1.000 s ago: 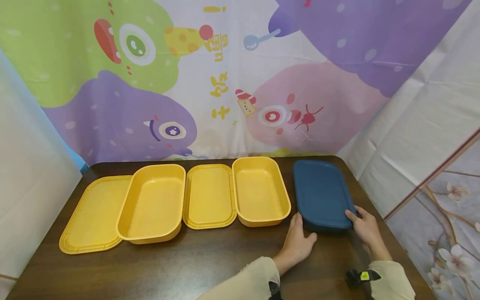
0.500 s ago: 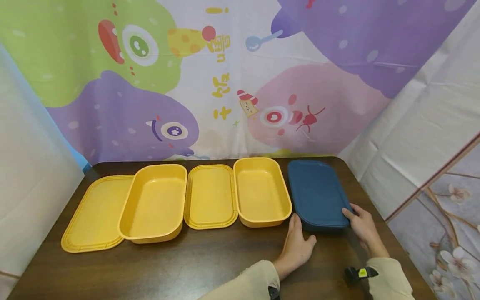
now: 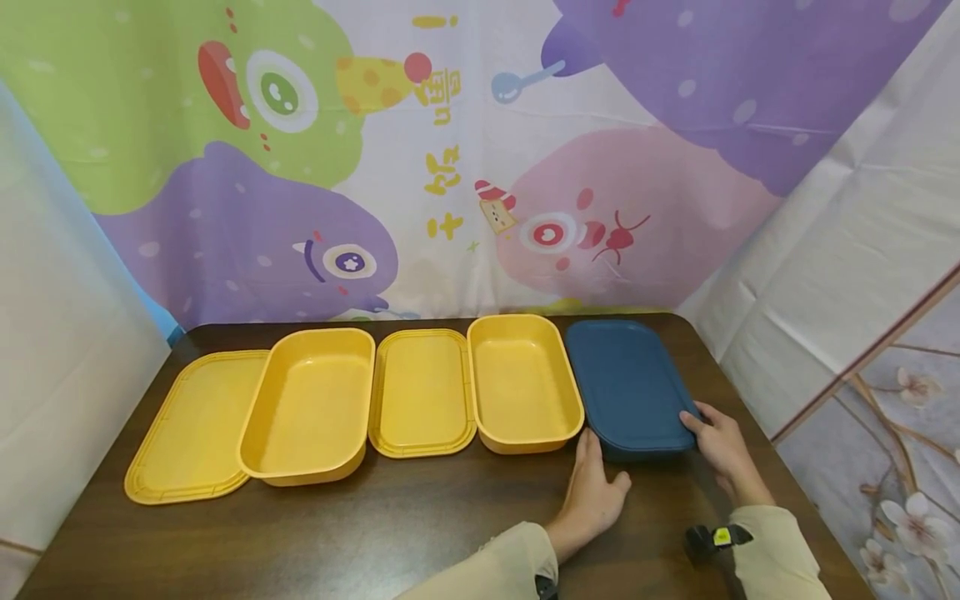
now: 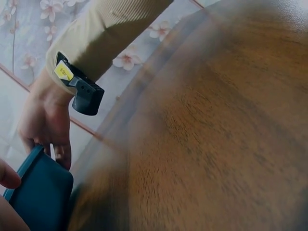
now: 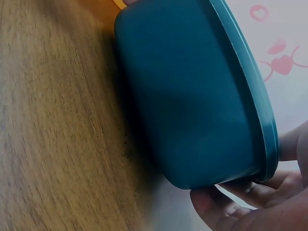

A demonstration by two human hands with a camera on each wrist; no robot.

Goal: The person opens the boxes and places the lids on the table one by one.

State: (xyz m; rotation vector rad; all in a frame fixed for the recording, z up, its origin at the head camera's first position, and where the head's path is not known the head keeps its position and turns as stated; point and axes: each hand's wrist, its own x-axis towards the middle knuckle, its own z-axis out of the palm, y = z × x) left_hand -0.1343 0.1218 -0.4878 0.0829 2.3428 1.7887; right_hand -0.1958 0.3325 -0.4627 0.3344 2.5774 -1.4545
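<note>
A dark blue food container (image 3: pixel 633 387) with its lid on sits at the right end of the table's row. My right hand (image 3: pixel 723 450) grips its near right corner, thumb on the lid's edge and fingers curled below the rim, as the right wrist view shows around the container's teal side (image 5: pixel 192 96). At the near left corner, my left hand (image 3: pixel 592 496) touches the side with extended fingers, its thumb held apart. Immediately left of the blue container stands an open yellow container (image 3: pixel 525 383), its rim right beside the blue one.
Further left lie a small yellow lid (image 3: pixel 422 392), a larger open yellow container (image 3: pixel 311 408) and a larger yellow lid (image 3: pixel 195 429), partly overlapped by that container. A cartoon curtain (image 3: pixel 450 167) hangs behind the brown table (image 3: pixel 375 542).
The blue container has slid left, closing the gap to the yellow container beside it. My right hand has moved left with it; my left hand has stayed nearly in place.
</note>
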